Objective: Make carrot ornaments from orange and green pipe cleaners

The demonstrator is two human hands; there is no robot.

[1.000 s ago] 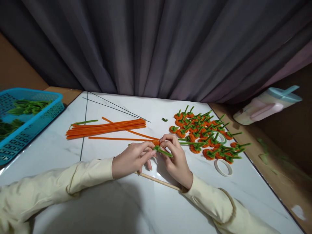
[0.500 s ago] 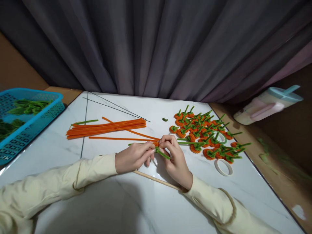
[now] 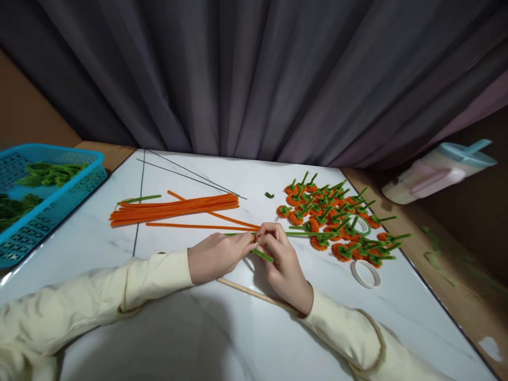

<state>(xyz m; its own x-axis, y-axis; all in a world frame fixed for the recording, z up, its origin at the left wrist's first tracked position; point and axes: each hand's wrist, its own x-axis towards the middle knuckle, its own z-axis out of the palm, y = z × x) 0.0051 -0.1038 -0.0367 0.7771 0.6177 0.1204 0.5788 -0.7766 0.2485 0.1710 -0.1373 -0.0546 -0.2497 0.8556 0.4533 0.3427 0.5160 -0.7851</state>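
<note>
Both hands meet over the middle of the table, fingertips pinched together. Between them is a small orange and green pipe-cleaner pumpkin point(image 3: 262, 255), mostly covered by fingers; its green stem points down to the right. My left hand point(image 3: 222, 257) is closed on it from the left, and my right hand point(image 3: 286, 267) from the right. Just behind the hands lies a long green pipe cleaner point(image 3: 305, 233). Loose orange pipe cleaners point(image 3: 198, 226) run toward the fingers from the left. Beneath the wrists, a thin wooden stick point(image 3: 250, 291) rests on the table.
A bundle of orange pipe cleaners point(image 3: 174, 209) lies at back left. Several finished pumpkins point(image 3: 319, 242) with green stems crowd the right side, near a white tape roll point(image 3: 365, 274) and a green-edged roll point(image 3: 363, 224). A blue basket point(image 3: 89, 174) stands left, a lidded cup point(image 3: 428, 174) right.
The left fingers have closed in and turned over the pumpkin, hiding more of its orange part. Its green stem has shifted slightly left and down. The surrounding things stay put.
</note>
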